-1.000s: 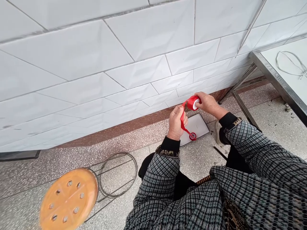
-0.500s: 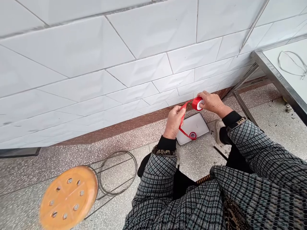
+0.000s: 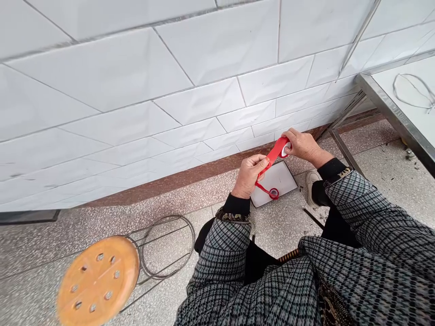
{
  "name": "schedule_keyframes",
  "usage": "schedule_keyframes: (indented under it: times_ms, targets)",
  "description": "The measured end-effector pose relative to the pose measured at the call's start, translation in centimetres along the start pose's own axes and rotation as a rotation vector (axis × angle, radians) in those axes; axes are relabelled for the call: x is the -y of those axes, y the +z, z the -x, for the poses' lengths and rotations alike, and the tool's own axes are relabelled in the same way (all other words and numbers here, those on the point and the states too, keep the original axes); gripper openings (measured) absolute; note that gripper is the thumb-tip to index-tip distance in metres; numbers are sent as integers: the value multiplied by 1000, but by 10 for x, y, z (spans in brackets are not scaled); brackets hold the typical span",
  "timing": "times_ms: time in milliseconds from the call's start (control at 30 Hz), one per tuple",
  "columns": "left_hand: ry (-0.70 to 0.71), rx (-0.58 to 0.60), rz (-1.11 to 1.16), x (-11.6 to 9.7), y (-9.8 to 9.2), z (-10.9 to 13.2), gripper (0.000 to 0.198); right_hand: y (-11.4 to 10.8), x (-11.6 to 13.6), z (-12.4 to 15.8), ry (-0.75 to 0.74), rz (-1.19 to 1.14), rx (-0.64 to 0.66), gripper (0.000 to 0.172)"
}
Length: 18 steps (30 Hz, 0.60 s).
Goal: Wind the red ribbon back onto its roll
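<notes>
My right hand (image 3: 303, 145) grips a roll of red ribbon (image 3: 284, 145) by its white core, close to the tiled wall. A length of red ribbon (image 3: 273, 156) runs from the roll down to my left hand (image 3: 250, 174), which pinches it between thumb and fingers. Below my left hand the ribbon's loose end hangs in a small curl (image 3: 273, 193) over a white board (image 3: 283, 178) lying on the floor. Both hands are held low in front of me, a short stretch of ribbon apart.
An orange round stool (image 3: 97, 281) with a wire frame (image 3: 168, 244) lies at the lower left. A metal-edged table (image 3: 396, 106) with a wire loop (image 3: 413, 88) on top stands at the right, its legs (image 3: 345, 151) near my shoe (image 3: 311, 183). White wall tiles (image 3: 136, 90) fill the upper view.
My hands have drawn apart and the ribbon between them has lengthened and pulled straight. The roll has shifted slightly right and up; the curled end hangs shorter.
</notes>
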State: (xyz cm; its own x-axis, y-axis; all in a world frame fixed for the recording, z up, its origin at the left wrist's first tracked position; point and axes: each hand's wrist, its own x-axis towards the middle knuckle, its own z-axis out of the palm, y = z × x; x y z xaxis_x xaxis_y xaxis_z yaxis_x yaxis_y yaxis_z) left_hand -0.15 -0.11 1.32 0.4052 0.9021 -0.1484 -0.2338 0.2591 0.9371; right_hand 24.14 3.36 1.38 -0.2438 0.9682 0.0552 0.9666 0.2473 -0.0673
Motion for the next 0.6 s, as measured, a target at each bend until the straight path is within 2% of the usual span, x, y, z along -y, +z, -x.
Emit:
schedule_keyframes:
  times_ms: [167,367,467,600]
  targets:
    - [37,-37,199,-4,0,4,56,7,-12,4,-116,-49,-42,55]
    - [69,-12,258,-5,-1,8,55,15,-20,8,-203,-122,-118,50]
    - [71,6,230,-4,1,9,55,19,-23,6,-189,-236,-175,49]
    - [37,53,143,1,8,11,57,23,-25,-1,-93,-498,-251,45]
